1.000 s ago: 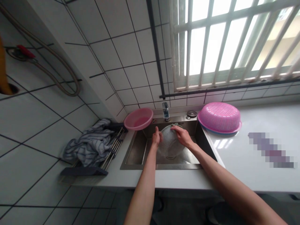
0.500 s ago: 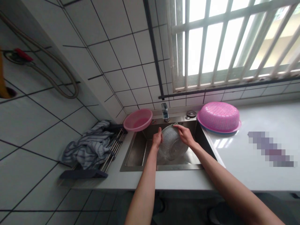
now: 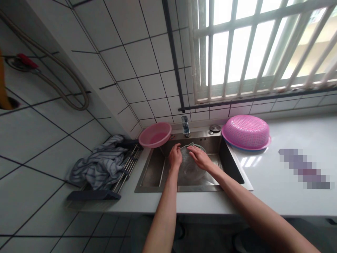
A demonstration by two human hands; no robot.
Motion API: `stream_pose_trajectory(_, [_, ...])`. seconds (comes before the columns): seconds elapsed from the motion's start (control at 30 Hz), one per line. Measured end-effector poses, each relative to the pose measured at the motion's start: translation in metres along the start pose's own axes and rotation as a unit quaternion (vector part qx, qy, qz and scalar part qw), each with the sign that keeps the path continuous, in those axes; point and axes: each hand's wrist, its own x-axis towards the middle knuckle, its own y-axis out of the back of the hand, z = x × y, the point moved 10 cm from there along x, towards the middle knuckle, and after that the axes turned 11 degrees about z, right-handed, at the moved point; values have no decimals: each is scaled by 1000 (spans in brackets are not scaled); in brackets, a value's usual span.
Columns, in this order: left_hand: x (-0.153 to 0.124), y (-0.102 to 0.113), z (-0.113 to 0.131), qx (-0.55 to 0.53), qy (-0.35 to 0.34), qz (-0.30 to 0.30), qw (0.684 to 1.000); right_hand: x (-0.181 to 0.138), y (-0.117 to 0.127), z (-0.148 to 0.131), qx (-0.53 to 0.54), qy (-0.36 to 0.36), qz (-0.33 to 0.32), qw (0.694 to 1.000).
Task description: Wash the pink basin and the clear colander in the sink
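A metal mesh strainer bowl (image 3: 190,165) sits tilted inside the steel sink (image 3: 155,172), its rounded outside facing me. My left hand (image 3: 175,156) grips its left rim with curled fingers. My right hand (image 3: 199,157) lies across the top of the bowl, fingers pressed on the mesh near its rim. A greenish edge shows at the bowl's top, under the faucet (image 3: 185,125).
A pink basin (image 3: 155,134) stands at the sink's back left corner. An upturned pink perforated basket (image 3: 246,131) rests on the white counter (image 3: 276,175) to the right. A striped cloth (image 3: 101,165) lies on a drying rack (image 3: 123,172) to the left. Tiled walls and a barred window stand behind.
The strainer bowl has been turned and lowered in the sink. My right hand has slid left across its top, closer to my left hand.
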Motion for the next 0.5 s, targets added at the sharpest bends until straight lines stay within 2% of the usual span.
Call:
stream_pose_trajectory(0.13, [2, -2, -25, 62, 102, -54, 991, -10, -18, -31, -10, 60, -46, 997])
stream_pose_trajectory(0.23, [5, 0, -40, 53, 154, -44, 986, -8, -13, -34, 31, 62, -49, 996])
stream_pose_trajectory(0.3, [7, -1, -42, 8, 159, -28, 987, 0, 1, -23, 72, 40, -23, 996])
stream_pose_trajectory(0.37, [8, -5, -45, -55, 174, -18, 983, 9, 20, -2, 87, -1, 31, 996])
stream_pose_trajectory(0.43, [6, -11, -49, -125, 202, -11, 971, 13, 33, 19, 75, -46, 75, 993])
stream_pose_trajectory(0.5, [3, -20, -51, -185, 227, -17, 956, 13, 35, 29, 48, -65, 81, 993])
